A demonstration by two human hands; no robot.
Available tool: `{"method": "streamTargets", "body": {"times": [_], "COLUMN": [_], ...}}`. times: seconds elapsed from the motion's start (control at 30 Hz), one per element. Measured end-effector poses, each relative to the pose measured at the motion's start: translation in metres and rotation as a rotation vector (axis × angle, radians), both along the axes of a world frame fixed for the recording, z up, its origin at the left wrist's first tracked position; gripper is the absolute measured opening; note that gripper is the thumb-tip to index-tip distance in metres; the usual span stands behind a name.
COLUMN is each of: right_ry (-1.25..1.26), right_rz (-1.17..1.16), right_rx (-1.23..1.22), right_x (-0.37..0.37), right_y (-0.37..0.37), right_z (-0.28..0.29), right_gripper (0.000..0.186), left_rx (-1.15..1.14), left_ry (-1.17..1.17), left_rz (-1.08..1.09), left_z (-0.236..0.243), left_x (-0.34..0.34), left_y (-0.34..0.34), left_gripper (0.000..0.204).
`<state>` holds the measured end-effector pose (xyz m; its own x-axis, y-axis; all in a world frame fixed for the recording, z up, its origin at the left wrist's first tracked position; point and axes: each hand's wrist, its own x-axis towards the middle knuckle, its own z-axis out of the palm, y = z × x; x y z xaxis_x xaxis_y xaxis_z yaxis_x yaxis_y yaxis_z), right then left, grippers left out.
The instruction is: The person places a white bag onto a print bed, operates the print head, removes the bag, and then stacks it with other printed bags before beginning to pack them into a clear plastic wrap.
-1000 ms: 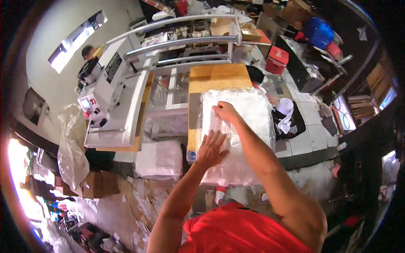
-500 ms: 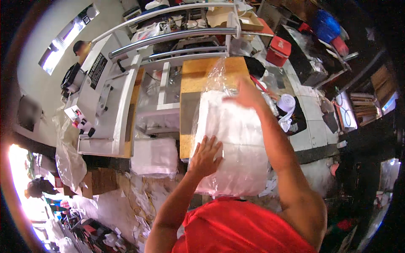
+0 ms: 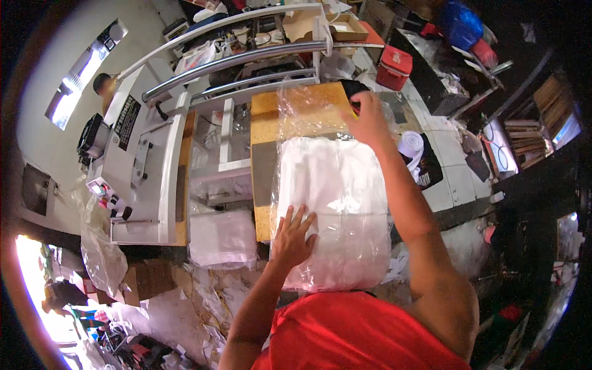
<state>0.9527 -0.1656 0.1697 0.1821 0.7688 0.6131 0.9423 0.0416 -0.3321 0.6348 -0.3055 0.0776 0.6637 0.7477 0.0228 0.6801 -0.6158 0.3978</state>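
A clear plastic bag (image 3: 308, 117) holds a thick stack of folded white cloth (image 3: 333, 179). It lies on the yellow-brown board (image 3: 262, 123), overhanging its near end towards my body. My left hand (image 3: 294, 237) rests flat on the left side of the bag, fingers stretched out. At the far right corner of the board, my right hand (image 3: 370, 117) has its fingers bent around a small yellow and red thing (image 3: 356, 108), mostly hidden by the hand. The bag's loose mouth spreads flat over the far part of the board.
Left of the board stands a white metal frame machine (image 3: 176, 166) with a chrome bar (image 3: 234, 65). Another wrapped white bundle (image 3: 222, 237) lies below it. A white roll (image 3: 410, 145) and a red box (image 3: 394, 65) are on the right. A person (image 3: 105, 86) is at the far left.
My right hand has moved up to the board's far right corner and closed on the small thing there. My left hand stays on the bag. The view has shifted slightly.
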Motion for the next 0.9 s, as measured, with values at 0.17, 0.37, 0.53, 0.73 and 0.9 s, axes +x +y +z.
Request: {"method": "streamTargets", "body": {"times": [0.17,0.37,0.53,0.73,0.9], "right_ry": [-0.161,0.533,0.108,-0.134,-0.145], "right_rz": [-0.070,-0.152,0.284,0.272,-0.010], "right_rx": [-0.859,0.001,-0.243,-0.551,-0.486], "right_x": [0.093,0.154,0.042,0.048,0.028], "right_y": [-0.030,0.032,0.000,-0.004,0.057], "right_z": [-0.058,-0.020,0.001,-0.086,-0.019], "right_gripper": [0.050,0.031,0.032,0.079,0.110], "left_rx": [-0.004,0.012,0.006,0.019,-0.005], "left_ry": [-0.059,-0.042,-0.028,-0.072,-0.019], "left_rz": [-0.020,-0.056,-0.008,-0.050,0.011], "left_z": [0.001,-0.001,0.000,0.000,0.001], "left_x": [0.007,0.014,0.000,0.015,-0.002], "left_y": [-0.002,-0.003,-0.003,-0.004,-0.004], "left_gripper": [0.058,0.058,0.058,0.056,0.057]}}
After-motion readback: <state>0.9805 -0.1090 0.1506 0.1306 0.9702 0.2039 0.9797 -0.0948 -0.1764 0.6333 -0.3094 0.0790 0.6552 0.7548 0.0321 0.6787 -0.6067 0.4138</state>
